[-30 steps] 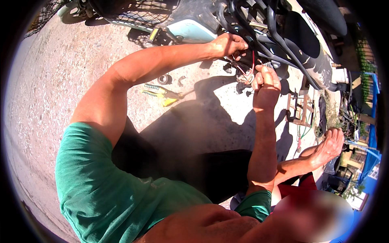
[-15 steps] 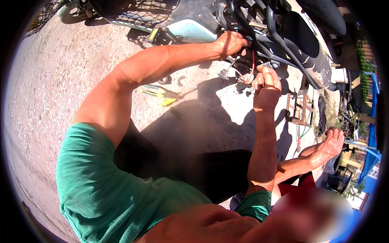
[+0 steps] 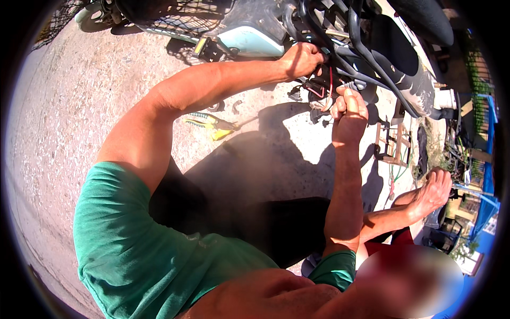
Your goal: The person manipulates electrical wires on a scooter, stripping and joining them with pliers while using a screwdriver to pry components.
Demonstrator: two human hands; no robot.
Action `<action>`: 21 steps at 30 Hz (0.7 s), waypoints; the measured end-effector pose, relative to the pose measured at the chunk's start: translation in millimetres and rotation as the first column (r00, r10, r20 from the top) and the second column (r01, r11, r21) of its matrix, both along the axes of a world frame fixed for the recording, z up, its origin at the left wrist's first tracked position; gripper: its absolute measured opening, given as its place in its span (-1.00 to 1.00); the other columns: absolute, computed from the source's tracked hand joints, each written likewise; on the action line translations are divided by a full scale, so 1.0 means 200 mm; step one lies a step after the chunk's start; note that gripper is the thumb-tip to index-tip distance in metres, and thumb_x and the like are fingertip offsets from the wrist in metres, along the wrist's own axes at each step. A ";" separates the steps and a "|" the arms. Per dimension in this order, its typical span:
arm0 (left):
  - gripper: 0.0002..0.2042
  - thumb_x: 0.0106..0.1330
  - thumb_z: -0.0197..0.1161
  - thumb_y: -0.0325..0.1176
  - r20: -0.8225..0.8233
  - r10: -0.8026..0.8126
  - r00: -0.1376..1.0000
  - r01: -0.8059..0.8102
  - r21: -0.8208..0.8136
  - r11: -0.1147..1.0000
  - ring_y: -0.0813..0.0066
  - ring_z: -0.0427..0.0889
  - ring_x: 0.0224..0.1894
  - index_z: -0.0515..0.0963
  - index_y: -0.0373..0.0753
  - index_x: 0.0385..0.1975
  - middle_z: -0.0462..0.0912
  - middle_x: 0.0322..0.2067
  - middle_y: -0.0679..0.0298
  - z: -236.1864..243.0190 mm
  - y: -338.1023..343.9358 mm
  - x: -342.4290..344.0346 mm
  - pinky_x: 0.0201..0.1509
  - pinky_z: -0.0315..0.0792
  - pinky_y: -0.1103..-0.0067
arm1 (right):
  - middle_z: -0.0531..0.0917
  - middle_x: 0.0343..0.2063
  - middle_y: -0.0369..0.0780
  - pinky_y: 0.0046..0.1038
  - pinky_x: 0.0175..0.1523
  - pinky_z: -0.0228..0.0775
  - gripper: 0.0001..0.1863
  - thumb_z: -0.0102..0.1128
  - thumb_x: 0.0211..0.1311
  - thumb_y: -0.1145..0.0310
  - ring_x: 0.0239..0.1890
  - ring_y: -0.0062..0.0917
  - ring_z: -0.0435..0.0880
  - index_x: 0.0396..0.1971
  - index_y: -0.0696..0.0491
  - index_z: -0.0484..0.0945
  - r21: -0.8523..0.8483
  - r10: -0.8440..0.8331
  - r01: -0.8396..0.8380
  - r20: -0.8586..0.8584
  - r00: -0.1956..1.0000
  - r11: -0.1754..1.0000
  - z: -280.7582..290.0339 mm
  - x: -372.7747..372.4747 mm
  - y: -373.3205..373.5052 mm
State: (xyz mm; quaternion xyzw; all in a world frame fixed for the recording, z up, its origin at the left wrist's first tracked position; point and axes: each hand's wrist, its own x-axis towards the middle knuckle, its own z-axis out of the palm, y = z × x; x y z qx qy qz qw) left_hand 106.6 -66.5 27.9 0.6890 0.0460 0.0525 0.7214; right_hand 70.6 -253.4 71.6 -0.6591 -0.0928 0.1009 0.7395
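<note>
- Left hand (image 3: pixel 304 59): curling beside black tubing (image 3: pixel 357 37); what it is gripping, cannot tell.
- Right hand (image 3: pixel 350 114), apart: bending fingers near red wire (image 3: pixel 331 80); hold unclear.
- Red wire: running between the hands.
- Yellow-handled tool (image 3: pixel 198 124): lying on ground (image 3: pixel 122 69).

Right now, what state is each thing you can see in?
Left hand: fingers curled, grip unclear
Right hand: fingers curled, grip unclear
Red wire: exposed, between the hands
Pliers: lying on the ground
Dark ring: on ground, partly hidden
</note>
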 end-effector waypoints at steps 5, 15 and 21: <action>-0.75 0.42 0.03 -0.35 -0.035 -0.010 0.999 0.007 -0.103 0.995 0.57 0.47 -0.62 0.61 -0.38 -0.32 0.62 -0.61 0.24 -0.01 0.00 0.00 -0.53 0.34 0.55 | 0.35 -0.65 -0.41 -0.65 -0.51 0.11 -0.80 0.04 0.42 0.40 -0.62 -0.76 0.23 -0.25 0.23 0.55 0.009 -0.017 0.017 -0.003 1.000 1.000 0.00 0.00 0.01; -0.69 0.33 0.19 -0.17 0.078 0.024 0.997 -0.021 -0.030 0.999 0.57 0.49 -0.57 0.62 -0.35 -0.42 0.60 -0.62 0.28 -0.10 -0.03 0.07 -0.48 0.34 0.53 | 0.51 -0.52 -0.40 -0.73 -0.54 0.04 -0.78 0.19 0.25 0.52 -0.61 -0.86 0.28 -0.11 0.19 0.51 0.113 -0.054 0.052 0.014 0.998 0.992 -0.05 0.08 0.01; -0.71 0.34 0.17 -0.20 0.036 0.105 0.994 -0.105 0.020 0.994 0.53 0.53 -0.56 0.62 -0.34 -0.40 0.62 -0.61 0.23 -0.07 -0.06 0.04 -0.46 0.38 0.50 | 0.52 -0.55 -0.40 -0.71 -0.60 -0.02 -0.80 0.20 0.29 0.46 -0.69 -0.85 0.23 -0.14 0.19 0.53 -0.003 -0.002 0.002 -0.008 1.000 1.000 -0.08 0.08 0.00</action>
